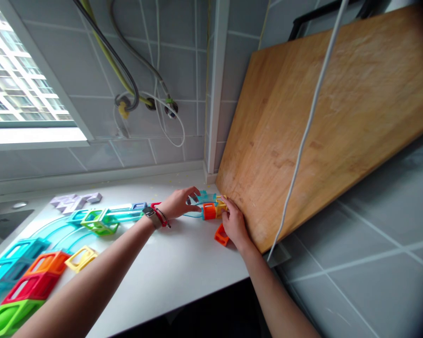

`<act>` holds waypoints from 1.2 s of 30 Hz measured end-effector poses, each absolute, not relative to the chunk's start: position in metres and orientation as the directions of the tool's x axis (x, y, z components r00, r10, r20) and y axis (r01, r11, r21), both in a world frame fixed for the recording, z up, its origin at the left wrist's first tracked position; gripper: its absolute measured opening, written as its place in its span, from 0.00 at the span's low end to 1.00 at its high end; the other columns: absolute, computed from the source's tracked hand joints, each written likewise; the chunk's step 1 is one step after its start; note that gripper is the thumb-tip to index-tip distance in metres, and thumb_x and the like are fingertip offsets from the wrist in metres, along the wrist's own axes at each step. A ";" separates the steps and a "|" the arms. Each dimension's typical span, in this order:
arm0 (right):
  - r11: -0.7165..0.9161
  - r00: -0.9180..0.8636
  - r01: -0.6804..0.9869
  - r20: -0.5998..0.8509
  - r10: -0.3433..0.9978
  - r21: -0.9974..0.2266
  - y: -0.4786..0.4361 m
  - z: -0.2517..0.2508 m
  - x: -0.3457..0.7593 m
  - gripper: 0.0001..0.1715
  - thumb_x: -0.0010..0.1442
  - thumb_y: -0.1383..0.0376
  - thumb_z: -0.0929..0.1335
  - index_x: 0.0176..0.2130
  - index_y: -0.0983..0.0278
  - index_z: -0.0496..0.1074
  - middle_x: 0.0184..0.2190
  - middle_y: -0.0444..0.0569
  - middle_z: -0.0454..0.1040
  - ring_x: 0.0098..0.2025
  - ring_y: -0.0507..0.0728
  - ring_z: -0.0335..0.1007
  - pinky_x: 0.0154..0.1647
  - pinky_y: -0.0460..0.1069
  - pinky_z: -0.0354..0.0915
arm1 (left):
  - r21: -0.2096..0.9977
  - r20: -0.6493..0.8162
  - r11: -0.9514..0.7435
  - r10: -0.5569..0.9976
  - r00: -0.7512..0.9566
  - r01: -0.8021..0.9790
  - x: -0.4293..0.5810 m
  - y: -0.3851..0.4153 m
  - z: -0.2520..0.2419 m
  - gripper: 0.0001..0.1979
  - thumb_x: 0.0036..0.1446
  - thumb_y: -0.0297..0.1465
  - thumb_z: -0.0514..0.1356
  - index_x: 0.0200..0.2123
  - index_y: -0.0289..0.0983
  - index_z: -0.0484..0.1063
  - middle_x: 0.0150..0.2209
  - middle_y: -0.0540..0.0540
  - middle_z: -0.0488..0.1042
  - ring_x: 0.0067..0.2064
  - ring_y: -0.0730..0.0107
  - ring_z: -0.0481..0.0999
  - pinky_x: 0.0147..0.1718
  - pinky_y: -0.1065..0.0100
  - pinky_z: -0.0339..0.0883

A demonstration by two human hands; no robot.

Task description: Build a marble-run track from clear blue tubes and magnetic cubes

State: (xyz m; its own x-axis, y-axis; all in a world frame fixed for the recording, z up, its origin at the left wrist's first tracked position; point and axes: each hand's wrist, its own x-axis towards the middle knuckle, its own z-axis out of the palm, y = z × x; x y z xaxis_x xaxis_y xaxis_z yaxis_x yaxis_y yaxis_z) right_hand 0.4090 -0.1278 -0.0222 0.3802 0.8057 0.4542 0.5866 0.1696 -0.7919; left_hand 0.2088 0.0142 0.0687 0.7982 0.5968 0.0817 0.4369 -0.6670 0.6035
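Note:
My left hand (179, 203) arches with thumb and fingers apart beside a clear teal track piece (207, 196); I see nothing held in it. Right of it stands an orange frame block (209, 211), joined to or touching a yellow block (220, 207). The fingers of my right hand (234, 223) close against that yellow block and partly cover it. A loose orange-red block (221, 235) lies just under my right hand. A green frame block (100, 221) sits by the clear teal track (127, 214) that runs leftward behind my left wrist.
At left a curved teal track (68, 234) meets red (31, 285), green (12, 315) and teal blocks. A yellow frame (81, 258) lies nearby, with lilac pieces (75, 202) behind. A large wooden board (313, 122) leans at right, a white cable (305, 136) hanging across it.

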 end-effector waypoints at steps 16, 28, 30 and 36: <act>0.080 0.422 0.579 0.383 0.822 -0.811 -0.169 -0.009 0.404 0.38 0.69 0.61 0.63 0.73 0.63 0.50 0.70 0.58 0.60 0.70 0.63 0.59 0.69 0.63 0.60 | 0.456 0.130 -0.696 0.668 0.732 0.554 0.115 -0.097 0.067 0.21 0.59 0.41 0.66 0.53 0.45 0.71 0.51 0.44 0.78 0.50 0.55 0.80 0.51 0.56 0.73; -0.009 0.348 0.736 0.367 0.862 -0.677 -0.198 0.015 0.397 0.35 0.67 0.56 0.67 0.69 0.60 0.60 0.64 0.59 0.67 0.65 0.68 0.66 0.63 0.65 0.68 | 0.535 0.124 -0.590 0.763 0.634 0.605 0.060 -0.125 -0.002 0.19 0.61 0.42 0.63 0.54 0.47 0.74 0.53 0.42 0.77 0.53 0.51 0.78 0.54 0.54 0.74; -0.013 0.341 0.763 0.385 0.858 -0.646 -0.191 0.025 0.400 0.33 0.67 0.57 0.66 0.68 0.60 0.61 0.63 0.59 0.68 0.63 0.68 0.67 0.63 0.65 0.67 | 0.524 0.137 -0.599 0.761 0.634 0.606 0.059 -0.125 -0.002 0.22 0.60 0.41 0.64 0.57 0.47 0.72 0.54 0.42 0.77 0.55 0.50 0.77 0.55 0.52 0.73; -0.068 0.241 0.827 0.242 0.940 -0.558 -0.209 0.025 0.394 0.40 0.57 0.55 0.75 0.65 0.54 0.66 0.58 0.55 0.73 0.58 0.69 0.73 0.58 0.62 0.70 | 0.521 0.180 -0.641 0.728 0.662 0.564 0.066 -0.130 0.005 0.34 0.55 0.37 0.68 0.65 0.52 0.64 0.61 0.43 0.72 0.60 0.48 0.73 0.58 0.50 0.70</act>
